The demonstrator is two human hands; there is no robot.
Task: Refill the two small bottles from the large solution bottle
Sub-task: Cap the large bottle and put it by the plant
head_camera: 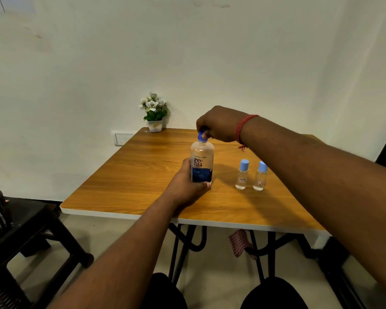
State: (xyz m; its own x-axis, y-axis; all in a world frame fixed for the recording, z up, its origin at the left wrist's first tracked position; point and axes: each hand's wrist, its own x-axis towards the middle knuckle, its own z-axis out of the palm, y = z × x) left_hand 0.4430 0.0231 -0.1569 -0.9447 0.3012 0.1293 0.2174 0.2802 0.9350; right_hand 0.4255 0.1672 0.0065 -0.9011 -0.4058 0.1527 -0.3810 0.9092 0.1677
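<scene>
Standing under both hands, the square wooden table with a white edge (143,175) carries everything in play. The large clear solution bottle with a dark blue label (202,163) sits upright in the left hand (185,186), whose fingers wrap its lower body and clamp it to the tabletop. Just right of that hand, the two small clear bottles with pale blue caps (251,176) stand side by side, both capped and untouched, passing beneath the right forearm. Above the left hand, the right hand (218,123) is pinched shut around the bottle's blue cap (202,135). The step appears to be opening the cap. It should go best if the left hand keeps the base pressed flat while the right turns or lifts only the cap, keeping the bottle vertical so nothing spills and the forearm clears the small bottles.
</scene>
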